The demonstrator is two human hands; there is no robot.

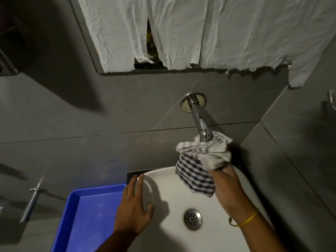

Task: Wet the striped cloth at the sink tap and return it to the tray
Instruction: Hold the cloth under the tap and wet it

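Note:
The striped cloth [199,161], white with dark blue checks, is bunched up directly under the spout of the chrome wall tap [199,120], touching its tip. My right hand [230,190] grips the cloth from below, over the white sink [174,202]. A yellow band circles that wrist. My left hand [135,206] lies flat with fingers spread on the sink's left rim, holding nothing. The blue tray [76,215] stands just left of the sink with nothing in it. Whether water runs from the tap I cannot see.
The sink's metal drain [192,219] lies between my hands. White paper sheets [181,31] cover the mirror above the grey tiled wall. A chrome lever [33,199] sticks out at the left, and a small metal fitting [331,100] at the right edge.

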